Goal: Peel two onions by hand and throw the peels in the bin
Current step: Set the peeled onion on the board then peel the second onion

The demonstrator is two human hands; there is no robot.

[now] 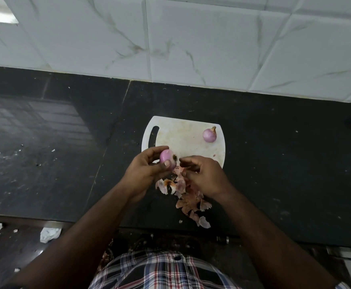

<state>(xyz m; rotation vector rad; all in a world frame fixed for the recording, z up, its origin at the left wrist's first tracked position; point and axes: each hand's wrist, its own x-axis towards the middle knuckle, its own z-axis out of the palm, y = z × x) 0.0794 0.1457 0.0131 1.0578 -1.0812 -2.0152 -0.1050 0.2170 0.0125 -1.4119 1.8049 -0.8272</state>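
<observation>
The left hand [149, 170] cradles a small onion [167, 161] just off the cutting board [183, 138] at its 7 o'clock corner, thumb and fingers wrapped snugly round the bulb with the dark, whiskery root tuft pointing toward 3 o'clock. The right hand [203, 176] sits just beside that tuft, fingertips pinched narrow; whether a scrap of skin is caught between them I cannot tell. The held bulb looks almost bare: smooth, glossy, pale purple. To finish it well, I judge it best to nip the last papery bit at the root end and draw it along the curve toward the stem, turning the onion in the left palm and keeping the work over the heap so flakes fall there. The second onion [210, 134] rests at the board's 2 o'clock corner, round, pinkish and sleek, with a dry tan stem stub still on; it appears already peeled. The peels [188, 200] lie on the dark, speckled stone counter [274, 163] at 6 o'clock from the board: thin, curled, brittle-looking shards, rust-brown and pink. The board is white plastic, stained, round-cornered, with a slot handle. No bin is in view, so binning is not yet done.
</observation>
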